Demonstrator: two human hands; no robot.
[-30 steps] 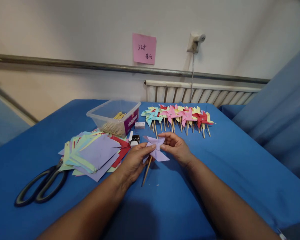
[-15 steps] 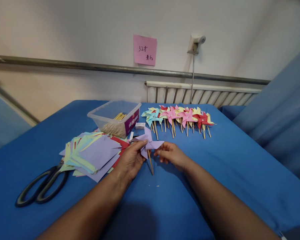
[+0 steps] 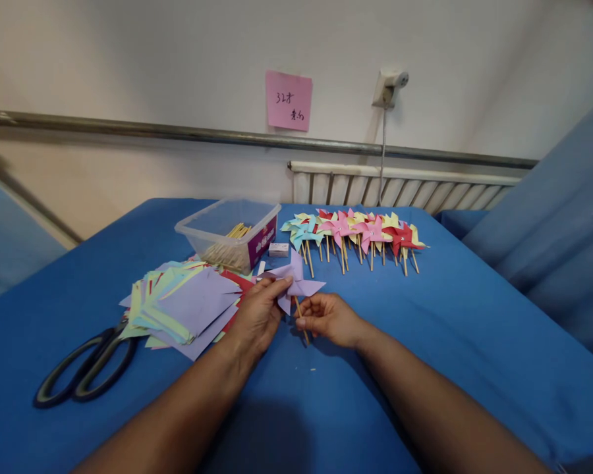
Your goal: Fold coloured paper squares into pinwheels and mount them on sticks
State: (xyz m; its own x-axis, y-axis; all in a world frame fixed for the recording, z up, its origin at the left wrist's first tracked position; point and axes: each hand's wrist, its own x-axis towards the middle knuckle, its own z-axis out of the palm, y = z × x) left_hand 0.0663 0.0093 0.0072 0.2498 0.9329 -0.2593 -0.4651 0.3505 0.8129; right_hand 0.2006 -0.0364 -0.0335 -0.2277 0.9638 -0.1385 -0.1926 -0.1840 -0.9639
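Note:
A purple paper pinwheel [image 3: 304,287] on a thin wooden stick [image 3: 305,334] is held between my hands above the blue cloth. My left hand [image 3: 261,315] pinches the middle of the pinwheel, thumb on its front; the fingers behind the paper are partly hidden. Just below the blades, my right hand [image 3: 330,319] has its thumb and fingers closed on the stick. To the left lies a loose pile of coloured paper sheets [image 3: 192,309], a purple one on top. Black-handled scissors [image 3: 91,365] lie partly under that pile.
A clear plastic box [image 3: 207,220] with wooden sticks stands behind the paper. A small white box [image 3: 279,249] is beside it. Several finished pinwheels [image 3: 370,230] lie in a row at the back right. Blue cloth [image 3: 449,342] covers the table; a radiator [image 3: 405,184] is behind.
My right hand has moved down and left from beside the blade and closed on the stick. The stick's lower end has shifted slightly right. My left hand keeps its hold.

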